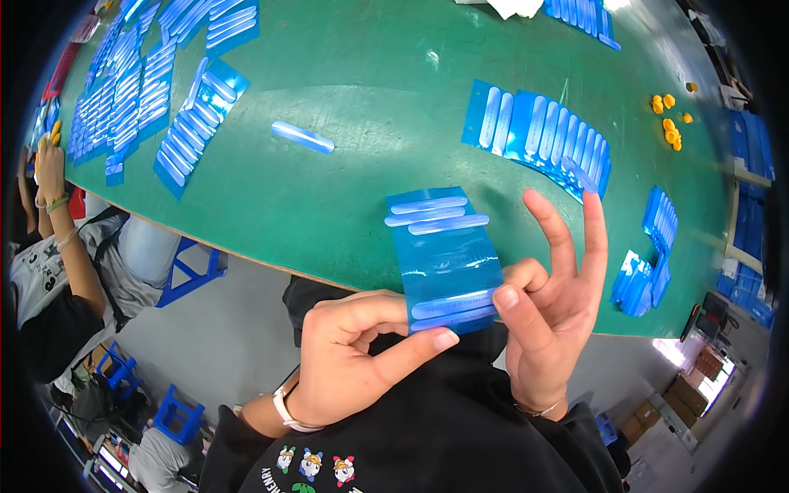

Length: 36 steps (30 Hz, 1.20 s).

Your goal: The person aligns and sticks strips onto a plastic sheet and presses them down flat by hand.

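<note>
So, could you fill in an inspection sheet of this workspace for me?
Surface: green table, shiny, with light reflections.
Job's things: blue film sheet in the hands, with strips near its top and bottom; more strip-covered sheets at far left.
Clutter: one loose strip and small yellow pieces.
Hands (no grippers): left hand grips the sheet's lower left; right hand pinches its right edge, two fingers raised.
Cables: nothing seen on the table; too small to tell beyond.
Surroundings: a co-worker's hand at the left; blue stool on the floor; cardboard boxes at lower right.
</note>
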Each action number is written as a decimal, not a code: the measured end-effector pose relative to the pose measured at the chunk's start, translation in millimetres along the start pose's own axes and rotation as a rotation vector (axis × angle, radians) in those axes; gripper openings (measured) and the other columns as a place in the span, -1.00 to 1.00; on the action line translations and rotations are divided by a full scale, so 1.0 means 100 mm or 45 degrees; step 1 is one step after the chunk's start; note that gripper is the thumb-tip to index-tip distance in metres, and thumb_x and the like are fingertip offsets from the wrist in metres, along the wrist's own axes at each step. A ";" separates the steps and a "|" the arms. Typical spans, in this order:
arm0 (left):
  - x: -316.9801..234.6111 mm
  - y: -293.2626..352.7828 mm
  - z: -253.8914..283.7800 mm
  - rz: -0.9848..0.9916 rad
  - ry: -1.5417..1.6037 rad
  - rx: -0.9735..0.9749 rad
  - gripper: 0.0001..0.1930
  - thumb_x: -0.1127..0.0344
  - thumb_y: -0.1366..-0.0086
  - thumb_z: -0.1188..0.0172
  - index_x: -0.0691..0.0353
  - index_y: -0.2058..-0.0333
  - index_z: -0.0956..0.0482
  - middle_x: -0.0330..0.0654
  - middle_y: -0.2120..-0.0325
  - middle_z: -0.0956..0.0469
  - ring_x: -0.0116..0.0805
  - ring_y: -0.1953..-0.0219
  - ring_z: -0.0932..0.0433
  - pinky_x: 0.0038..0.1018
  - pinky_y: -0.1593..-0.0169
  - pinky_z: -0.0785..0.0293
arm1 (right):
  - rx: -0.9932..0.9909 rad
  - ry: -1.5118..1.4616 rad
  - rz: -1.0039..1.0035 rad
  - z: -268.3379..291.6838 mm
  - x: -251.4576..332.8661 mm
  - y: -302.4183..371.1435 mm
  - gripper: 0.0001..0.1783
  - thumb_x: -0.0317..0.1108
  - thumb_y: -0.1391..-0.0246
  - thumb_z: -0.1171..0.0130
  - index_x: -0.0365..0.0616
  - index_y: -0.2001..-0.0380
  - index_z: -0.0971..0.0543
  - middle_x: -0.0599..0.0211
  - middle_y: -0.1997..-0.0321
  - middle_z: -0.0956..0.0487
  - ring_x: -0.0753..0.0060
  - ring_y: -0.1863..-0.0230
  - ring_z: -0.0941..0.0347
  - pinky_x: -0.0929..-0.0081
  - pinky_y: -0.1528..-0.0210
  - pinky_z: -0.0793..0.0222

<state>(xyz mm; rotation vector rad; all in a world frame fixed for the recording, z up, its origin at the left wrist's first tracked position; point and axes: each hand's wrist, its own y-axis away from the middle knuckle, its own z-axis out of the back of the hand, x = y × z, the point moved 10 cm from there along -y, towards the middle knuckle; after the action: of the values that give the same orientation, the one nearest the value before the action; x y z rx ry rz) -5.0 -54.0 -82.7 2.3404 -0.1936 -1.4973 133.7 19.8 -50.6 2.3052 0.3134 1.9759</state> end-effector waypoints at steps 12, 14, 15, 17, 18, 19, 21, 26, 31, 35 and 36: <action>-0.11 0.03 0.16 -0.098 -0.127 -0.181 -0.87 0.55 -0.11 -0.20 0.36 0.31 -0.57 -0.11 0.41 -0.60 -0.46 0.37 -0.54 -0.60 0.23 -0.41 | 0.141 0.165 0.297 -0.10 0.12 0.09 0.13 -0.74 0.24 -0.15 -0.13 -0.29 0.33 -0.14 -0.26 -0.05 0.54 0.44 -0.45 0.70 0.40 -0.38; -0.14 0.02 0.15 -0.137 -0.177 -0.169 -0.87 0.56 -0.12 -0.20 0.37 0.31 -0.56 -0.11 0.41 -0.59 -0.46 0.37 -0.54 -0.60 0.23 -0.40 | 0.160 0.182 0.306 -0.09 0.13 0.09 0.14 -0.74 0.24 -0.16 -0.13 -0.29 0.33 -0.14 -0.27 -0.04 0.52 0.43 -0.46 0.67 0.38 -0.40; -0.17 0.02 0.13 -0.174 -0.230 -0.157 -0.88 0.56 -0.13 -0.19 0.38 0.31 -0.56 -0.11 0.41 -0.59 -0.46 0.38 -0.53 -0.60 0.23 -0.40 | 0.181 0.182 0.295 -0.09 0.12 0.09 0.14 -0.73 0.24 -0.16 -0.12 -0.29 0.33 -0.15 -0.27 -0.04 0.52 0.43 -0.46 0.66 0.38 -0.41; -0.15 0.01 0.13 -0.175 -0.201 -0.154 -0.88 0.56 -0.13 -0.18 0.39 0.32 -0.55 -0.11 0.41 -0.59 -0.46 0.38 -0.53 -0.60 0.24 -0.40 | 0.199 0.184 0.286 -0.09 0.10 0.09 0.14 -0.73 0.24 -0.16 -0.12 -0.29 0.33 -0.15 -0.27 -0.03 0.51 0.43 -0.46 0.64 0.37 -0.42; -0.15 0.00 0.13 -0.175 -0.174 -0.153 -0.89 0.56 -0.14 -0.18 0.40 0.32 -0.55 -0.11 0.42 -0.59 -0.45 0.38 -0.53 -0.60 0.24 -0.40 | 0.195 0.185 0.288 -0.09 0.10 0.09 0.15 -0.74 0.24 -0.16 -0.12 -0.29 0.34 -0.16 -0.27 -0.03 0.51 0.44 -0.47 0.65 0.37 -0.42; -0.16 0.00 0.13 -0.176 -0.174 -0.154 -0.89 0.56 -0.14 -0.18 0.40 0.32 -0.55 -0.11 0.42 -0.59 -0.45 0.38 -0.53 -0.60 0.24 -0.40 | 0.191 0.184 0.290 -0.09 0.10 0.09 0.15 -0.74 0.25 -0.16 -0.12 -0.29 0.35 -0.17 -0.27 -0.02 0.51 0.44 -0.47 0.66 0.38 -0.42; -0.17 0.01 0.12 -0.152 -0.174 -0.146 -0.90 0.56 -0.15 -0.16 0.41 0.32 -0.54 -0.12 0.39 -0.59 -0.47 0.36 -0.53 -0.59 0.23 -0.41 | 0.182 0.164 0.275 -0.10 0.11 0.09 0.14 -0.71 0.25 -0.18 -0.14 -0.29 0.31 -0.17 -0.28 -0.01 0.50 0.42 -0.46 0.64 0.34 -0.41; -0.16 0.10 0.26 -0.290 0.023 -0.344 -0.89 0.54 -0.18 -0.14 0.38 0.29 -0.49 -0.18 0.39 -0.56 -0.62 0.44 -0.44 -0.70 0.35 -0.32 | 0.429 -0.139 0.124 -0.24 0.08 0.11 -0.02 -0.47 0.24 -0.30 -0.28 -0.24 0.01 -0.11 -0.30 -0.03 0.46 0.28 -0.35 0.49 0.18 -0.30; -0.24 0.04 0.38 -0.313 -0.017 -0.394 -0.74 0.55 -0.19 -0.11 0.35 0.13 -0.35 -0.22 0.39 -0.54 -0.73 0.49 -0.34 -0.79 0.41 -0.22 | 0.437 -0.558 -0.259 -0.29 -0.16 0.10 -0.31 -0.26 0.00 -0.15 -0.26 -0.17 -0.17 0.15 -0.12 -0.34 0.54 0.33 -0.29 0.47 0.22 -0.21; -0.23 0.03 0.33 -0.292 0.051 -0.346 -0.73 0.56 -0.19 -0.11 0.36 0.11 -0.34 -0.18 0.32 -0.55 -0.68 0.41 -0.41 -0.77 0.34 -0.28 | 0.504 -0.844 -0.374 -0.38 -0.19 0.13 -0.53 -0.50 -0.05 -0.05 -0.17 -0.07 -0.31 0.11 0.05 -0.47 0.49 0.26 -0.32 0.53 0.14 -0.24; -0.26 0.04 0.31 -0.311 0.110 -0.347 -0.71 0.58 -0.19 -0.11 0.37 0.10 -0.34 -0.15 0.29 -0.55 -0.67 0.39 -0.42 -0.75 0.32 -0.31 | 0.517 -0.851 -0.355 -0.40 -0.17 0.14 -0.57 -0.50 -0.07 -0.03 -0.16 -0.05 -0.33 0.13 0.10 -0.50 0.49 0.27 -0.32 0.53 0.16 -0.24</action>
<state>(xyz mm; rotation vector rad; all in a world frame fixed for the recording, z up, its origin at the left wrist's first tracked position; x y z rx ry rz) -43.2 -56.7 -70.9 2.2604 0.3106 -1.4210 93.6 0.0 -57.5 2.7897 0.9627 0.9988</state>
